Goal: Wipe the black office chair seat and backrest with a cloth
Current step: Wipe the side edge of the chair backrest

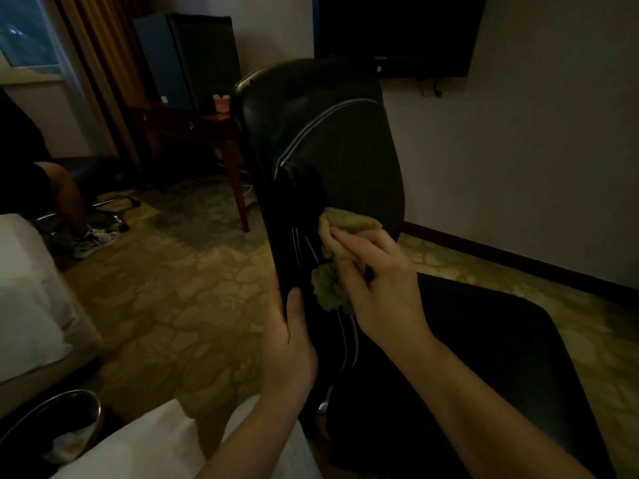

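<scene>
The left hand (288, 344) clasps the side edge of the black office chair's backrest (321, 140), thumb on its front. Just right of it, the right hand (380, 288) pinches a bunched yellow-green cloth (340, 229) against the backrest. The seat (501, 357) lies beneath the right forearm.

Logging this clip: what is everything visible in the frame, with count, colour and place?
office chair: one, black, centre; seat lower right
cloth: one, yellow-green, against the backrest
desk: one, reddish wood, rear left
mini fridge: one, dark, above the desk
television: one, black, on the wall, top
curtain: one, ochre, upper left
bed: one, white, left edge
bin: one, metal-rimmed, lower left corner
seated person: one, dark clothes, far left
carpet: one, patterned tan, floor
left hand: grips the backrest's edge
right hand: holds the cloth on the backrest
</scene>
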`<state>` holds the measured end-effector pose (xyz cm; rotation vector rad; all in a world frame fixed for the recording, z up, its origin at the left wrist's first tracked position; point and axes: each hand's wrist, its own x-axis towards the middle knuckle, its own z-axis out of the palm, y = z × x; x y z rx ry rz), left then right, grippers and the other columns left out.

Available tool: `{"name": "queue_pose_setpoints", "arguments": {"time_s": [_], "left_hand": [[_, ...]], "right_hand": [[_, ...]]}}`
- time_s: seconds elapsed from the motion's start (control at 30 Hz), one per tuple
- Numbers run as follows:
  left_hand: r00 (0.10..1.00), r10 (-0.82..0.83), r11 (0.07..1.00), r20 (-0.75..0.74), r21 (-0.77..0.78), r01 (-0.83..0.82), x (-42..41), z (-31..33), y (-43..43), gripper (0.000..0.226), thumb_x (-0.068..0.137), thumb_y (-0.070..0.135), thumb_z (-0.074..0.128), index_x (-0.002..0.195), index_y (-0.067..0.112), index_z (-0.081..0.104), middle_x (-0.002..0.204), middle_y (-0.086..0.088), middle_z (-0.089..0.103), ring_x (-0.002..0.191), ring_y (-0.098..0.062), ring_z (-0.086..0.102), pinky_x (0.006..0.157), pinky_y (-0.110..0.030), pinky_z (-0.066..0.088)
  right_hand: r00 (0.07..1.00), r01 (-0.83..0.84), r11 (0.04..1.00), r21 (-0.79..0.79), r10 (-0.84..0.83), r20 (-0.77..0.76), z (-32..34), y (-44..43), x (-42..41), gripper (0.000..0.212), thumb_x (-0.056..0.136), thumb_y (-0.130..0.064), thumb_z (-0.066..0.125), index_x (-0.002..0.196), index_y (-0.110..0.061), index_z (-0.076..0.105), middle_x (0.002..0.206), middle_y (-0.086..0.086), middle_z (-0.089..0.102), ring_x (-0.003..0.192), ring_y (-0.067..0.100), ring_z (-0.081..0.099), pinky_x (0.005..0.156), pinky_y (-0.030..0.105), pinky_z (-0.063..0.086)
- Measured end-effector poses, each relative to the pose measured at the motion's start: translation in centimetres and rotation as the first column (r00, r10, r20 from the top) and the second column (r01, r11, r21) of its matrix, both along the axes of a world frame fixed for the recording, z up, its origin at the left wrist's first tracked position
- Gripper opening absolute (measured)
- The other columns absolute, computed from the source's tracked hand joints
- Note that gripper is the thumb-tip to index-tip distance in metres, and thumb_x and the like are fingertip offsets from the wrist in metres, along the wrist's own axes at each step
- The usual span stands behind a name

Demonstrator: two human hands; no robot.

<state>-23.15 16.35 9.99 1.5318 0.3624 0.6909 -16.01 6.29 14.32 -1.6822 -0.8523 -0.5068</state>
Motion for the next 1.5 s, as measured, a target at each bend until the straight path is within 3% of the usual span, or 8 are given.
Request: {"name": "queue_pose_setpoints", "arguments": {"time_s": [0.47,0.63,0.73,0.97,1.1,1.17,1.27,1.5], "left_hand": [[0.996,0.086,0.989,-0.025,0.125,-0.082,0.0,-0.7,0.3,0.022,0.092,0.053,0.034,0.111,0.054,0.046,0.103,0.029,0.060,0.095,0.021,0.055,0.077,-0.002,0.043],[0.996,0.085,0.983,0.018,0.162,-0.087,0.4,-1.2,0.7,0.050,0.094,0.053,0.034,0.136,0.031,0.052,0.119,0.020,0.062,0.108,0.007,0.058,0.090,-0.022,0.050],[0.998,0.056,0.986,0.035,0.154,-0.061,0.4,-1.4,0.9,0.053,0.096,0.049,0.035,0.141,0.025,0.049,0.125,0.016,0.062,0.114,0.003,0.057,0.090,-0.016,0.048],[0.997,0.072,0.988,-0.034,0.139,-0.067,-0.2,-1.0,0.9,0.020,0.092,0.051,0.035,0.102,0.048,0.051,0.095,0.024,0.061,0.088,0.019,0.057,0.070,-0.002,0.042],[0.997,0.081,0.984,-0.007,0.161,-0.078,0.1,-1.6,1.0,0.049,0.092,0.053,0.034,0.127,0.027,0.055,0.106,0.015,0.063,0.099,0.005,0.059,0.073,-0.004,0.043],[0.997,0.080,0.983,-0.008,0.167,-0.078,0.1,-1.6,1.1,0.048,0.092,0.052,0.035,0.124,0.024,0.057,0.103,0.007,0.065,0.095,-0.004,0.062,0.070,-0.006,0.044],[0.999,0.049,0.981,-0.003,0.187,-0.048,0.0,-1.4,1.2,0.034,0.095,0.050,0.036,0.122,0.038,0.054,0.103,0.017,0.064,0.094,0.003,0.062,0.072,-0.009,0.047],[1.000,0.000,0.947,0.011,0.321,-0.003,0.1,-2.2,2.4,0.050,0.103,0.042,0.034,0.145,0.017,0.043,0.121,0.013,0.061,0.110,0.001,0.059,0.090,-0.024,0.050]], "right_hand": [[0.993,0.010,1.000,-0.012,-0.011,-0.117,-5.1,-2.3,-1.7,0.031,0.093,-0.019,0.057,0.123,-0.015,0.066,0.110,-0.008,0.059,0.101,0.005,0.061,0.081,0.013,0.050],[0.998,0.007,1.000,-0.008,-0.008,-0.060,-1.4,-0.7,-0.9,0.030,0.095,-0.017,0.059,0.125,-0.016,0.066,0.109,-0.004,0.060,0.101,0.003,0.060,0.083,0.011,0.048],[0.998,-0.016,1.000,-0.008,0.015,-0.064,-0.5,-0.3,-0.6,0.029,0.096,-0.016,0.059,0.125,-0.016,0.066,0.109,-0.007,0.059,0.101,0.001,0.059,0.084,0.010,0.047],[0.985,-0.015,1.000,-0.007,0.014,-0.174,-6.3,-2.4,-1.5,0.030,0.092,-0.018,0.058,0.122,-0.016,0.067,0.113,-0.007,0.059,0.106,0.006,0.061,0.085,0.019,0.053],[0.981,0.013,1.000,-0.026,-0.018,-0.192,-6.9,-2.8,-1.9,0.032,0.092,-0.022,0.057,0.122,-0.017,0.067,0.113,-0.010,0.058,0.106,0.005,0.060,0.085,0.019,0.053],[0.986,0.026,0.999,-0.022,-0.029,-0.161,-6.2,-2.5,-2.0,0.031,0.093,-0.024,0.056,0.122,-0.018,0.067,0.113,-0.009,0.058,0.106,0.003,0.059,0.085,0.017,0.052],[0.993,0.029,0.999,0.015,-0.027,-0.111,-4.2,-1.8,-1.7,0.030,0.094,-0.018,0.057,0.122,-0.013,0.066,0.113,-0.007,0.058,0.107,-0.001,0.058,0.088,0.012,0.048],[0.993,0.011,1.000,0.022,-0.009,-0.121,-3.3,-1.2,-1.5,0.030,0.093,-0.017,0.058,0.122,-0.014,0.066,0.111,-0.005,0.057,0.105,-0.005,0.057,0.084,0.008,0.047]]}}
